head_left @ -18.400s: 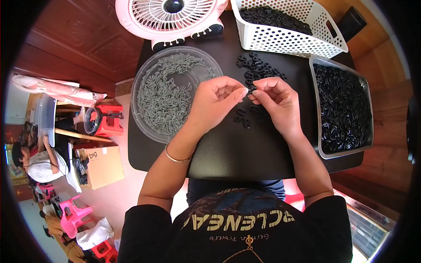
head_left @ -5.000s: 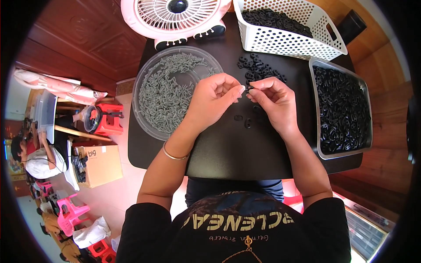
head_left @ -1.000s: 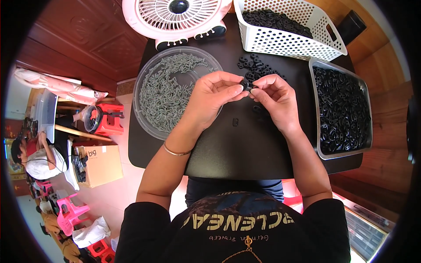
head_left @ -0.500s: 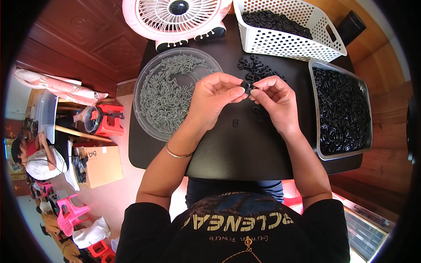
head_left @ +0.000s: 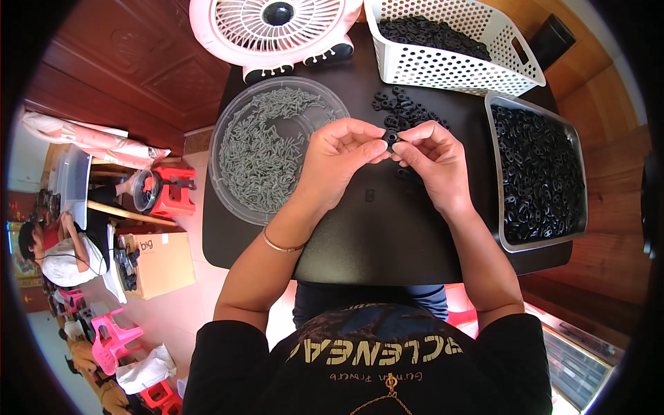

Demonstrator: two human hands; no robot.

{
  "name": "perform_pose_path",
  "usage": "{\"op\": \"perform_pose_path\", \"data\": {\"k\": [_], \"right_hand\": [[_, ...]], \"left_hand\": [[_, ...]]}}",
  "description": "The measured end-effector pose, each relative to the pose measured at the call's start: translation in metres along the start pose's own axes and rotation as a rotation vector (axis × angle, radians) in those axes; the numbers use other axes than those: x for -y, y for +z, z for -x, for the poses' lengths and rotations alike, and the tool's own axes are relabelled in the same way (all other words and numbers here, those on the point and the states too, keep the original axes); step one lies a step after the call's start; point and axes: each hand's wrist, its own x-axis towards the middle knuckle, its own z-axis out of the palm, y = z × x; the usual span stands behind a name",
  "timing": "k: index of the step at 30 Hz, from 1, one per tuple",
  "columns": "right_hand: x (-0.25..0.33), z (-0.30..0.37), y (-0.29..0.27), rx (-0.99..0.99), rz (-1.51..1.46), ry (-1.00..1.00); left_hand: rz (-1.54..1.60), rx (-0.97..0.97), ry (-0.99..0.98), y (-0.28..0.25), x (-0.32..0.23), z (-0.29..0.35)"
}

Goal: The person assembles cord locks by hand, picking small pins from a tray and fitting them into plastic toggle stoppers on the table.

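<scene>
Centrally, left hand (head_left: 339,162) and right hand (head_left: 432,160) pinch one small black ring part (head_left: 391,138) between meeting fingertips, loose black parts (head_left: 404,114) just beyond them, round tray of grey pieces (head_left: 266,149) left of the left hand.

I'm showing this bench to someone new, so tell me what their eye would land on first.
First, the two hands meeting at the middle of the black table: the left hand and right hand pinch one small black ring piece between their fingers. Next, the round clear tray of grey pins to the left, and the metal tray of black pieces to the right. At the far edge stand a pink fan and a white perforated basket.
</scene>
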Motion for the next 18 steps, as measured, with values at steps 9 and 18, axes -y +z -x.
{"op": "perform_pose_path", "data": {"k": [9, 18], "right_hand": [[0.0016, 0.0016, 0.0006, 0.003, -0.049, -0.004], [0.0021, 0.0028, 0.0035, -0.021, -0.058, -0.054]], "left_hand": [[-0.015, 0.01, -0.001, -0.0018, 0.0022, 0.0011], [-0.022, 0.036, 0.043, -0.001, 0.0035, 0.0004]]}}
